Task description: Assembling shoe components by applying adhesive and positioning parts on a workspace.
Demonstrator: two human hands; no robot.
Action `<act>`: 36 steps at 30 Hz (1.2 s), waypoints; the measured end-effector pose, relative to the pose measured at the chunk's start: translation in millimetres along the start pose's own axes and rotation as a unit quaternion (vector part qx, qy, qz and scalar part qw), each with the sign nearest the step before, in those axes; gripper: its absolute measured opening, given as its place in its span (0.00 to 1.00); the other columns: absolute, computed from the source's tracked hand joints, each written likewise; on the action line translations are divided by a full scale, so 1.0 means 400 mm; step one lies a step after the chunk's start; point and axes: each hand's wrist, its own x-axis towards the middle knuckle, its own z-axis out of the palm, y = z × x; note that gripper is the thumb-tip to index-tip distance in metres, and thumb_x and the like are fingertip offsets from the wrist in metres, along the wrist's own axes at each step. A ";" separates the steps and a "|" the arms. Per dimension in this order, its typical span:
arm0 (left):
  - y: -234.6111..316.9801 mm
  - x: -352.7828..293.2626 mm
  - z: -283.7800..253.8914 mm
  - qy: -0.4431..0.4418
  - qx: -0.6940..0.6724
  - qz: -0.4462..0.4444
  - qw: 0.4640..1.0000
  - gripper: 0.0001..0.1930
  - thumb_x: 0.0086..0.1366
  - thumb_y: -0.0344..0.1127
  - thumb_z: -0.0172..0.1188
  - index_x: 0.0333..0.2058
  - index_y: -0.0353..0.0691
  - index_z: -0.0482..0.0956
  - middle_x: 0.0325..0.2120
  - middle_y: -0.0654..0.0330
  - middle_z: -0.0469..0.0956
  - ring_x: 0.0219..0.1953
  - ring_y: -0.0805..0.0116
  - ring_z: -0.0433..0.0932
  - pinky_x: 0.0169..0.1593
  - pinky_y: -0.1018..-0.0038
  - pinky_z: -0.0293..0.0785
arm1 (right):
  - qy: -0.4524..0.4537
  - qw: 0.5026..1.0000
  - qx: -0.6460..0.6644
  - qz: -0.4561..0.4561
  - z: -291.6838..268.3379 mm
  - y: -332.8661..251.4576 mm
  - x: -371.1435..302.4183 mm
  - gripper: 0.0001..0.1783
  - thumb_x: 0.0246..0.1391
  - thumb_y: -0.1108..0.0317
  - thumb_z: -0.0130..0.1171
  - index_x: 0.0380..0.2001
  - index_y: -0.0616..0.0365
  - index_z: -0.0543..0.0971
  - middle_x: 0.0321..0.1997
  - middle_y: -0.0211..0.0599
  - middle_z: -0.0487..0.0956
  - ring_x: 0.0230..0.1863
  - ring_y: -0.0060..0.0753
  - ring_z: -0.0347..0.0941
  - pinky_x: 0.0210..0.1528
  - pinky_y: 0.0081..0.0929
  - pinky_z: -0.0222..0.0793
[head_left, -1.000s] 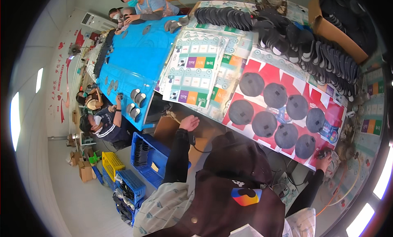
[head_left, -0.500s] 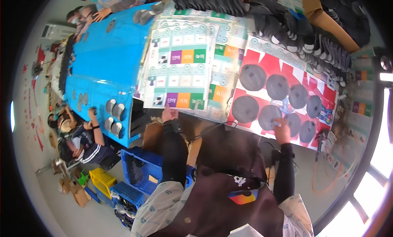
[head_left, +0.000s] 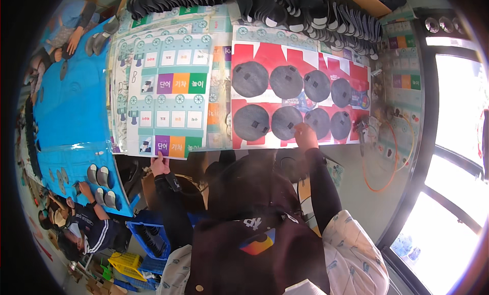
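Observation:
My left hand (head_left: 160, 165) is at the near edge of a printed sheet (head_left: 170, 126) bearing pale green train pictures and coloured blocks. Its fingertips lie on the sheet's edge. My right hand (head_left: 306, 137) reaches over the near row of dark grey round discs, its fingertips at the right side of one disc (head_left: 281, 123), close to a small dark square (head_left: 291, 125) on it. Nothing shows in its grasp. Several such discs, each with a dark square, lie in two rows on a red and white printed board (head_left: 265, 55).
Dark curved pieces (head_left: 173, 2) stand in overlapping rows along the back. At left is a blue-covered table (head_left: 71, 101) with more curved pieces (head_left: 99, 177) and people around it. Blue (head_left: 150, 239) and yellow (head_left: 126, 267) crates stand lower left. An orange hose (head_left: 389, 178) hangs at right.
The whole view has shifted, so the tabletop shows farther left. My right hand stays by the same disc, its fingertips slightly moved; my left hand remains at the sheet's edge.

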 end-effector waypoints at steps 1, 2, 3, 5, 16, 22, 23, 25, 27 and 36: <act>0.000 -0.014 0.002 0.022 0.011 -0.001 1.000 0.11 0.71 0.33 0.64 0.50 0.42 0.77 0.44 0.61 0.82 0.45 0.64 0.82 0.46 0.64 0.85 | 0.012 1.000 -0.003 0.006 0.002 0.010 0.008 0.10 0.52 0.73 0.57 0.37 0.60 0.83 0.40 0.49 0.83 0.43 0.55 0.81 0.48 0.45 0.77; 0.002 -0.031 0.019 0.023 0.015 -0.001 1.000 0.11 0.71 0.33 0.64 0.50 0.42 0.77 0.44 0.61 0.82 0.45 0.64 0.82 0.46 0.64 0.85 | 0.039 0.999 -0.008 -0.007 0.007 0.035 0.017 0.10 0.52 0.72 0.56 0.37 0.59 0.83 0.39 0.50 0.83 0.42 0.55 0.81 0.47 0.46 0.77; 0.010 -0.055 0.050 0.070 0.086 -0.073 0.991 0.12 0.70 0.34 0.65 0.49 0.41 0.78 0.43 0.61 0.82 0.46 0.64 0.82 0.46 0.64 0.84 | 0.039 0.999 -0.008 -0.002 0.007 0.056 0.024 0.10 0.52 0.72 0.56 0.37 0.59 0.83 0.39 0.50 0.83 0.42 0.55 0.81 0.47 0.46 0.77; 0.028 -0.123 0.123 0.114 0.163 -0.140 0.970 0.12 0.69 0.35 0.66 0.48 0.40 0.78 0.43 0.61 0.83 0.46 0.64 0.82 0.45 0.63 0.83 | 0.030 0.998 -0.024 0.049 0.004 0.093 0.038 0.10 0.57 0.69 0.57 0.39 0.57 0.84 0.40 0.48 0.85 0.44 0.54 0.82 0.49 0.44 0.77; -0.193 -0.611 0.843 -0.435 0.611 0.547 0.372 0.24 0.61 0.32 0.58 0.58 0.48 0.79 0.41 0.58 0.72 0.48 0.59 0.72 0.51 0.62 0.68 | 0.016 0.989 0.050 0.142 -0.020 0.112 0.047 0.13 0.52 0.66 0.60 0.40 0.57 0.85 0.36 0.47 0.85 0.41 0.53 0.83 0.46 0.44 0.77; -0.248 -0.597 0.923 -0.444 0.620 0.566 0.312 0.18 0.61 0.33 0.57 0.51 0.43 0.80 0.39 0.59 0.71 0.46 0.60 0.71 0.50 0.65 0.67 | 0.053 0.977 0.131 0.160 -0.009 0.176 0.033 0.16 0.55 0.67 0.59 0.45 0.59 0.84 0.35 0.48 0.86 0.34 0.49 0.84 0.41 0.41 0.78; -0.246 -0.590 0.924 -0.453 0.634 0.557 0.289 0.16 0.61 0.31 0.55 0.48 0.41 0.80 0.38 0.59 0.71 0.46 0.60 0.71 0.50 0.65 0.67 | 0.054 0.976 0.134 0.162 -0.018 0.169 0.039 0.16 0.55 0.67 0.59 0.45 0.59 0.84 0.35 0.48 0.86 0.34 0.49 0.84 0.41 0.41 0.78; -0.256 -0.579 0.923 -0.446 0.629 0.570 0.283 0.11 0.61 0.31 0.55 0.42 0.40 0.79 0.38 0.59 0.71 0.46 0.62 0.71 0.50 0.66 0.67 | -0.013 0.920 0.272 0.281 -0.039 0.155 0.051 0.16 0.56 0.66 0.58 0.45 0.62 0.83 0.31 0.45 0.86 0.24 0.38 0.82 0.31 0.35 0.78; -0.259 -0.580 0.929 -0.448 0.631 0.579 0.257 0.11 0.61 0.32 0.56 0.42 0.40 0.79 0.38 0.60 0.71 0.46 0.63 0.71 0.50 0.67 0.68 | -0.011 0.905 0.293 0.308 -0.048 0.172 0.051 0.16 0.57 0.66 0.57 0.44 0.63 0.83 0.29 0.43 0.86 0.20 0.33 0.80 0.27 0.31 0.76; -0.275 -0.562 0.951 -0.455 0.619 0.605 0.211 0.07 0.63 0.35 0.56 0.37 0.43 0.80 0.37 0.61 0.72 0.46 0.63 0.71 0.49 0.66 0.68 | 0.038 0.956 0.232 0.178 -0.010 0.220 0.051 0.12 0.57 0.66 0.59 0.41 0.58 0.86 0.30 0.42 0.86 0.25 0.39 0.82 0.30 0.34 0.76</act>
